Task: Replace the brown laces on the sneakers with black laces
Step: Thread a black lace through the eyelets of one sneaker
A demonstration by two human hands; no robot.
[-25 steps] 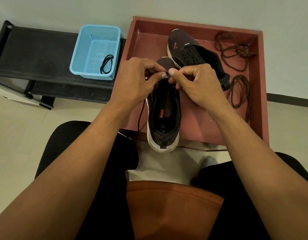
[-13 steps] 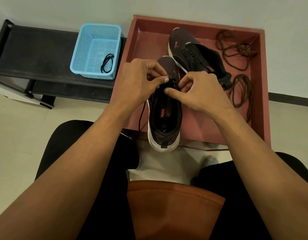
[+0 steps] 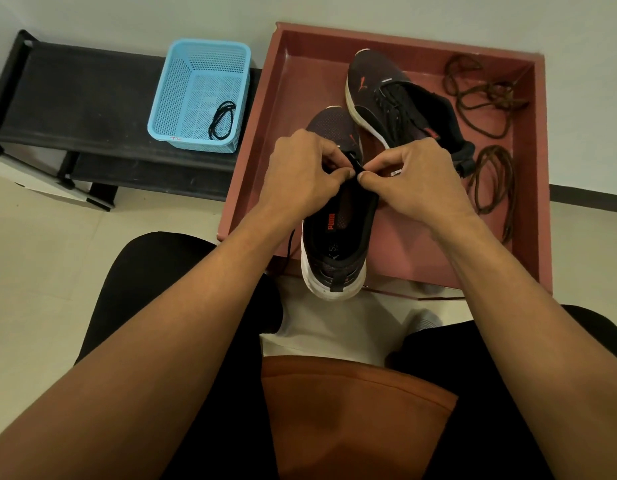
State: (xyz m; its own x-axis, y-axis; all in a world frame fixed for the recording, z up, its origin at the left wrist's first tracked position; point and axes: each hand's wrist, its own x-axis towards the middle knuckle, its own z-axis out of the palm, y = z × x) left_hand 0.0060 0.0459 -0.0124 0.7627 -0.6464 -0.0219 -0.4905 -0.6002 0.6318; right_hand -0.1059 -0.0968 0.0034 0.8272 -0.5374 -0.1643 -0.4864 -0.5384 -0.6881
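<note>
**lacefan22:** ok so where's everything sitting right now?

**kicks_ok:** Near sneaker (image 3: 335,251) stands upright in the red tray (image 3: 293,81), toe pointing far, with its white heel poking out over the tray's near edge. Both hands meet right over its tongue. The left hand (image 3: 300,171) and right hand (image 3: 414,178) have curled fingers, thumb tips almost touching. Each grip is closed in a pinch on the black lace (image 3: 355,164), and a short bit sticks up between the fingertips. Another stretch of that lace hangs down the shoe's left side, under the left wrist, past the tray edge.

**lacefan22:** and the other shoe? the brown ones?

**kicks_ok:** Far sneaker (image 3: 397,102) lies tipped over on its side, just beyond and right of the near one's toe, white sole facing left. It's got black lacing through it already. The brown laces (image 3: 487,95) are out of both shoes. One tangled pile sits in the tray's far right corner, and a second looped bundle (image 3: 494,181) lies nearer, along the right wall. Neither touches a shoe.

**lacefan22:** anything outside the tray?

**kicks_ok:** Blue basket (image 3: 182,84) on the black bench (image 3: 85,98), just left of the tray. A spare black lace (image 3: 222,119) is coiled in the basket's near right corner. Knees in black and an orange hem fill the near edge.
</note>
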